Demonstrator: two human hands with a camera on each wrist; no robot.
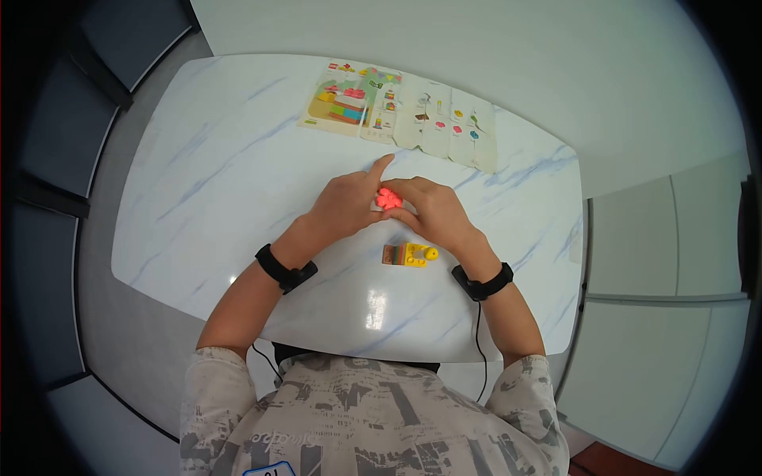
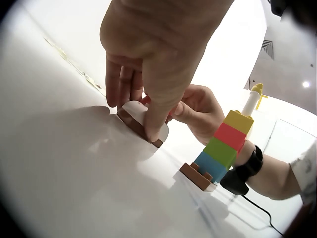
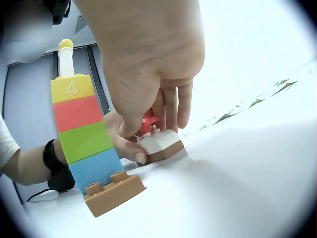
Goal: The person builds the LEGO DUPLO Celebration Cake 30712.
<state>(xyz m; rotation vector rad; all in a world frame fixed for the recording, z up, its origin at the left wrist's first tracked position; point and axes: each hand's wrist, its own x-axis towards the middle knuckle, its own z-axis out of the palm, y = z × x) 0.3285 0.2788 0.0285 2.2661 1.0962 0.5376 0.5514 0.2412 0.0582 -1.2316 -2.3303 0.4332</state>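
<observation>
The left hand (image 1: pixel 345 202) grips a small white-topped brown piece (image 2: pixel 132 122) low on the table, its thumb against one side. Above that piece sits a pinkish-red flower-like piece (image 1: pixel 389 199), which the right hand (image 1: pixel 440 210) holds between thumb and fingers. In the right wrist view, the red piece (image 3: pixel 149 124) is over white studs on the white top (image 3: pixel 161 141); whether it is fully pressed down cannot be told. Nearer the body stands a tower of blocks (image 3: pixel 85 136): brown base, blue, green, red, yellow marked 4, and a white candle with a yellow tip.
Unfolded printed instruction sheets (image 1: pixel 343 99) lie along the far side of the white marbled table (image 1: pixel 198 159), beyond both hands. Each wrist wears a black band with a camera, and a cable (image 1: pixel 479 349) hangs from the right one.
</observation>
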